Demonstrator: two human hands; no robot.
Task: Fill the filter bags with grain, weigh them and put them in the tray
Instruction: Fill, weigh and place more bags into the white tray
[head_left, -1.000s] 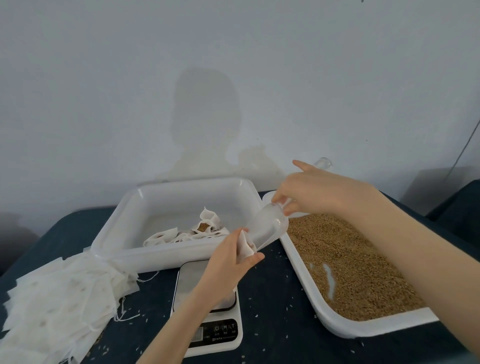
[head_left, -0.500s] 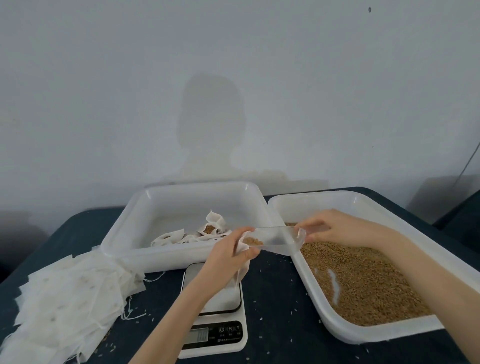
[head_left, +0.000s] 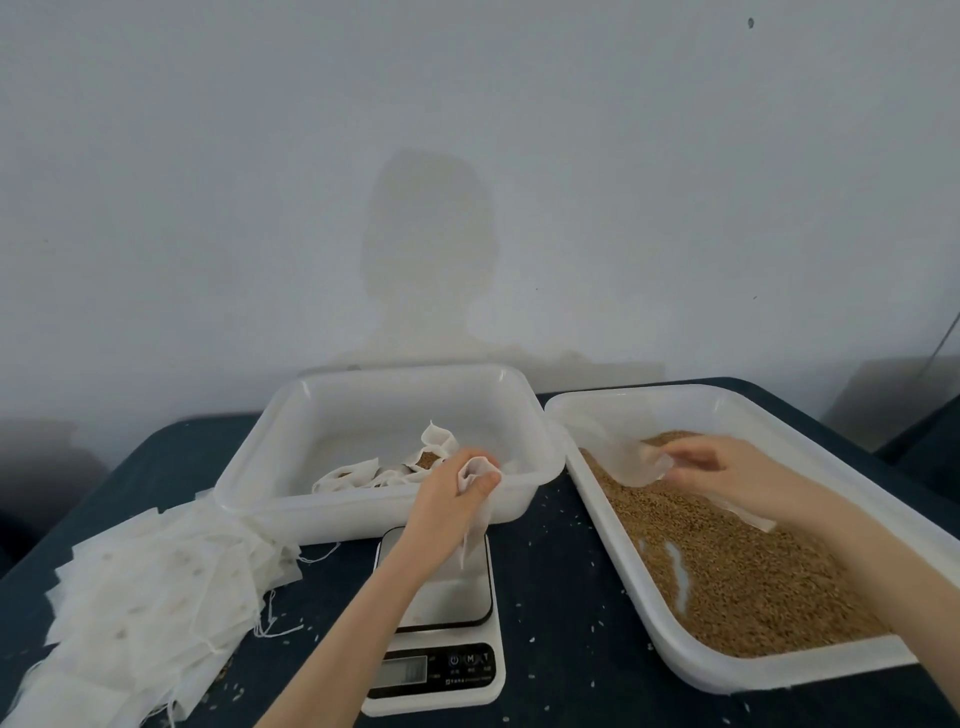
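**On the dark table, a bag in one hand and a scoop in the other**

On the dark blue table (head_left: 561, 613) against the pale wall, the biggest thing is the long white grain tray (head_left: 696, 665) on the right, angled away from me and carpeted with brown grain (head_left: 737, 571). To its left, rim almost touching it, stands the deeper white tray (head_left: 363, 512), where a few filled filter bags (head_left: 415, 462) lie crumpled near the front wall, one gaping open on its grain. Spilling from that tray's left corner toward the near edge of the table is a loose heap of empty filter bags (head_left: 150, 587), strings trailing out. In front of the deep tray sits the small white kitchen scale (head_left: 441, 649); its platform has nothing on it, and its display is too faint for me to read.

The left hand (head_left: 452, 493) hovers above the scale and the tray's front wall, fingers curled round the neck of a filter bag (head_left: 475, 512) that hangs limp below the fist. The right hand (head_left: 722, 470) is down inside the grain tray, fingers closed on the handle of a clear plastic scoop (head_left: 631, 460) whose mouth rests at the far end of the grain. Stray grains speckle the cloth around the scale.
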